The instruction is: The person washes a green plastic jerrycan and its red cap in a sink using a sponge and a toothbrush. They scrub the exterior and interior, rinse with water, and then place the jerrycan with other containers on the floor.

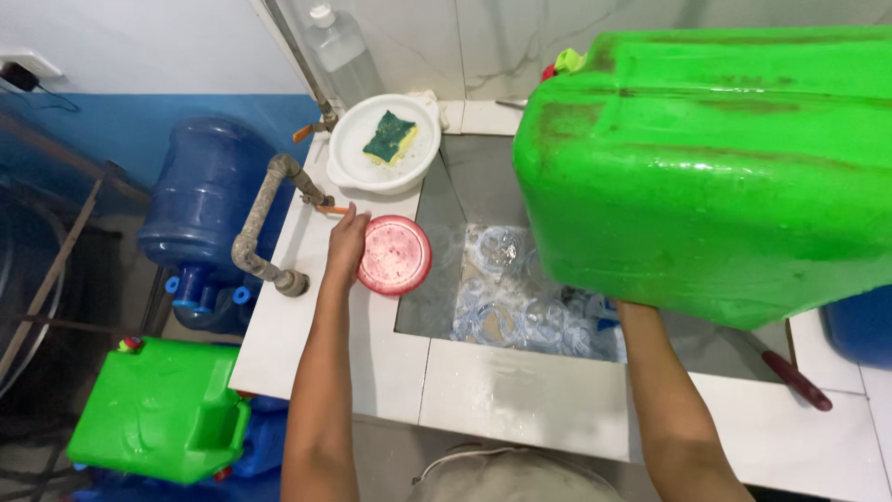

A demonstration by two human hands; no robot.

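Note:
My right hand is hidden under a big green plastic jerrycan that it holds tilted over the tiled sink basin; only the forearm shows. Water lies in the basin, with several clear plastic rings or caps in it. My left hand reaches to the sink's left rim and touches the edge of a small round pink lid lying there. Just beyond it is an orange-handled tap on a grey pipe.
A white bowl with a green and yellow sponge sits at the back left rim. A red-handled tool lies on the right rim. A blue water bottle and a second green jerrycan stand left of the sink.

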